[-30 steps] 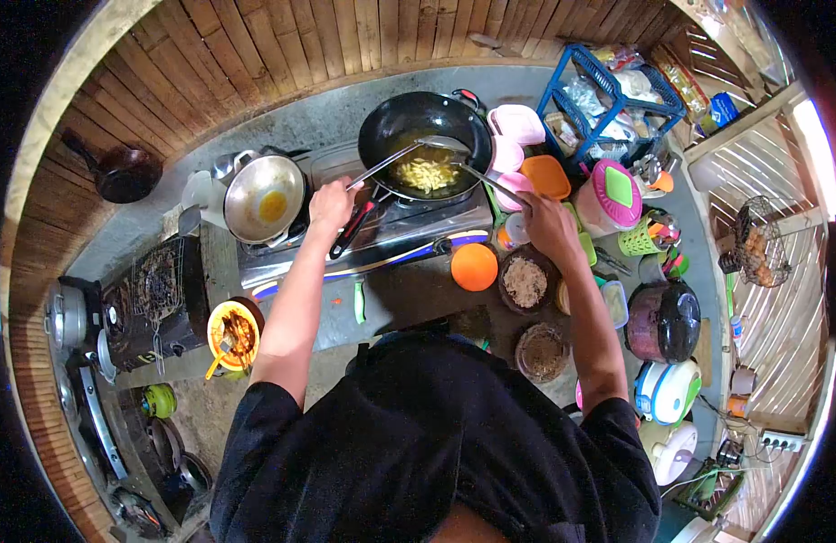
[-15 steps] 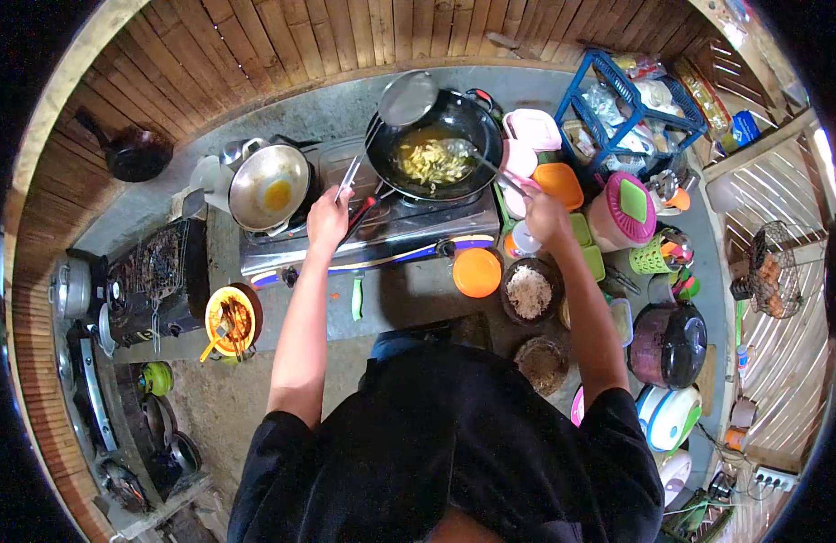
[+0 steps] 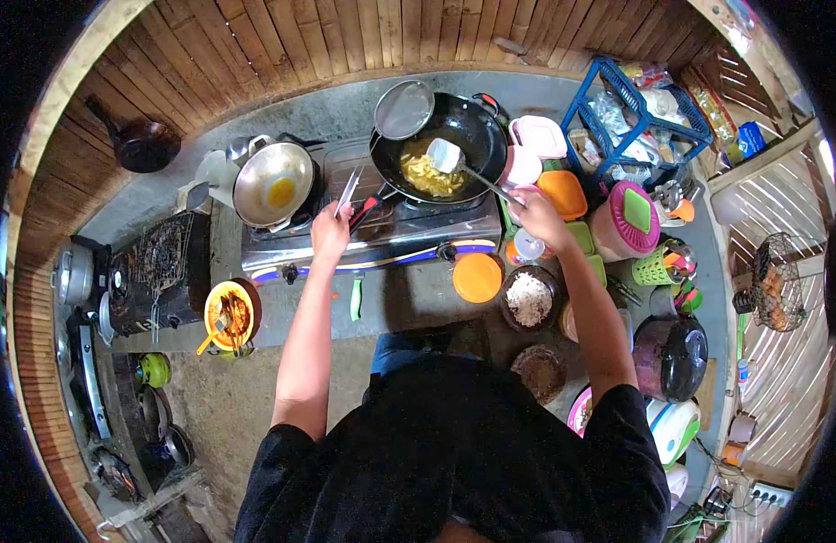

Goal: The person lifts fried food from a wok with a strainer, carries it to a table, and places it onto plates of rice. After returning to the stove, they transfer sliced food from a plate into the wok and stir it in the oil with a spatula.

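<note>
Holding, in head view, a mesh strainer [image 3: 404, 110] by its handle in the closed left hand [image 3: 331, 233]; overlapping the far-left rim of a black wok [image 3: 472, 131], cannot tell if touching. Gripping a spatula [image 3: 445, 156] by its handle in the right hand [image 3: 537, 219], with blade inside the wok just beside pale yellow pieces [image 3: 427, 178]. Noting those pieces low in the wok, on the stove [image 3: 395, 237], right of a lighter pan [image 3: 266, 174].

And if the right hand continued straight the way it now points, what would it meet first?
The right hand points up-left along its utensil, so probably the right rim of the black wok; height is unclear in this one view, and it might pass above.
</note>
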`<control>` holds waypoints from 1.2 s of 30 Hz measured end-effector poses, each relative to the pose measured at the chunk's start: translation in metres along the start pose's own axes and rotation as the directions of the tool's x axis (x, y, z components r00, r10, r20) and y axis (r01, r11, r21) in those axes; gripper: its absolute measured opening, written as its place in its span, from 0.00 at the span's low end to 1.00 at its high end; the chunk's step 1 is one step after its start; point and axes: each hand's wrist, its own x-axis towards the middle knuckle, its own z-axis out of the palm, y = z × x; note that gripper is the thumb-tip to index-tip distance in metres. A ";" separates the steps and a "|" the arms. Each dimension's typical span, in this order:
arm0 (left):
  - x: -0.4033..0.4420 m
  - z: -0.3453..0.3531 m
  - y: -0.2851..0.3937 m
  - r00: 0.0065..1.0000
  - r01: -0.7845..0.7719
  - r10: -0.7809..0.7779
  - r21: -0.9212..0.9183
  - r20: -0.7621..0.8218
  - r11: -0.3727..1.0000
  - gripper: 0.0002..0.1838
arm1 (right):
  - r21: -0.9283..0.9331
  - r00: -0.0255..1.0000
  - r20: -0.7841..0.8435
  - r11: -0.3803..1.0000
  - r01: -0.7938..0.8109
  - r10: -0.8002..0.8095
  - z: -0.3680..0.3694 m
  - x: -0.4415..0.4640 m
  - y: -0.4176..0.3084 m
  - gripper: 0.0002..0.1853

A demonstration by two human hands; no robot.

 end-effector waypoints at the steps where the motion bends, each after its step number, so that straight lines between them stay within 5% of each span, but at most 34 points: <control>1: 0.000 0.000 0.000 1.000 0.002 -0.002 -0.013 0.002 1.000 0.20 | -0.001 1.000 0.000 1.000 0.005 -0.005 0.000 0.002 0.004 0.17; 3: -0.003 0.000 0.000 1.000 0.006 -0.006 -0.026 0.003 1.000 0.20 | -0.078 0.982 -0.183 0.997 0.025 -0.039 0.002 0.004 0.012 0.16; 9: -0.007 -0.003 0.008 1.000 0.013 -0.015 0.084 0.020 0.996 0.19 | -0.357 0.970 -0.165 0.906 -0.228 0.179 -0.006 0.006 -0.023 0.17; 17: -0.012 -0.016 0.030 0.992 0.099 -0.109 0.146 0.065 0.984 0.20 | -0.218 0.994 -0.113 0.976 -0.024 -0.001 0.012 -0.010 -0.027 0.21; 25: -0.015 -0.026 0.060 0.989 0.103 -0.117 0.152 0.089 0.983 0.21 | -0.235 0.912 -0.394 0.972 0.017 -0.111 -0.006 -0.029 -0.068 0.21; 29: -0.015 -0.018 0.072 0.989 0.091 -0.102 0.114 0.104 0.989 0.20 | -0.181 0.968 -0.250 0.981 -0.071 0.024 0.010 -0.038 -0.067 0.23; 36: -0.017 -0.019 0.079 0.995 -0.001 -0.030 0.299 0.098 0.954 0.17 | -0.176 0.944 -0.330 0.982 -0.075 0.013 0.003 -0.042 -0.069 0.22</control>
